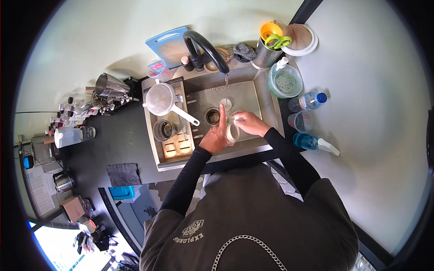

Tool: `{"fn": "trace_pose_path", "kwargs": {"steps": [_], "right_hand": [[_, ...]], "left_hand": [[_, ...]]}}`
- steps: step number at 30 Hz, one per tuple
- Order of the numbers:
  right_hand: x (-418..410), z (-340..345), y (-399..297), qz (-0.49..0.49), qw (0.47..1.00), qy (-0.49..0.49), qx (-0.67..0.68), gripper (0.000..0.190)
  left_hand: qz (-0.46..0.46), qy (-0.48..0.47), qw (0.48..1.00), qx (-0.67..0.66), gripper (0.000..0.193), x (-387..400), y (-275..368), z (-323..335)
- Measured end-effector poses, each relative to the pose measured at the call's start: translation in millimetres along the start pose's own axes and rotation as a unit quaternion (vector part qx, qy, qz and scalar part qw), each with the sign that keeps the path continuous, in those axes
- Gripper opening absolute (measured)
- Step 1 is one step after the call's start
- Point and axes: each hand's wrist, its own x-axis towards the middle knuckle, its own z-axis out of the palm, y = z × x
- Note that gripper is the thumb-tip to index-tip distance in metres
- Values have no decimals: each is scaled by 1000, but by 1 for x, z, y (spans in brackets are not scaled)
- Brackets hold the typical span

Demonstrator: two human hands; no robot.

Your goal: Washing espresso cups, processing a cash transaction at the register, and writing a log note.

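Over the steel sink (256, 133), my left hand (214, 138) holds a small round clear container (233, 132) by its side, one finger stretched out. My right hand (251, 122) is curled just above the container's rim. A small pale thing (232, 119), too blurred to name, is at its fingertips. Water runs from the black faucet (206, 44) onto a round whitish item (225, 103) on the sink floor. The drain (213, 116) lies just beyond my left hand.
Left in the sink, a tray (169, 135) bears a white-handled strainer (161, 99) and a glass container (164, 130). To the right stand a soapy tub (285, 82), a water bottle (308, 101), a plastic cup (301, 121) and a blue spray bottle (307, 141). A blue cutting board (169, 45) leans behind.
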Motion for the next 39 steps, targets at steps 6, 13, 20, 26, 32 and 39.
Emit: {"fn": "trace_pose_path", "kwargs": {"steps": [6, 13, 20, 26, 32, 39], "right_hand": [[-14, 4, -22, -136, 979, -41, -146, 32], [-23, 28, 11, 16, 985, 134, 107, 30], [-39, 50, -21, 170, 923, 262, 223, 23], [-42, 44, -42, -122, 937, 319, -67, 34], [-46, 37, -45, -218, 933, 265, -105, 33], [-27, 30, -30, 33, 771, 198, 604, 35]], "left_hand": [[-66, -5, 997, -33, 143, -9, -14, 18], [-58, 8, 845, -532, 116, -16, -10, 47], [-92, 273, 857, -427, 47, -3, 11, 64], [-129, 246, 764, -583, 30, 5, 26, 48], [-132, 245, 699, -658, 33, 5, 37, 29], [45, 279, 927, -246, 84, 7, 37, 13]]}}
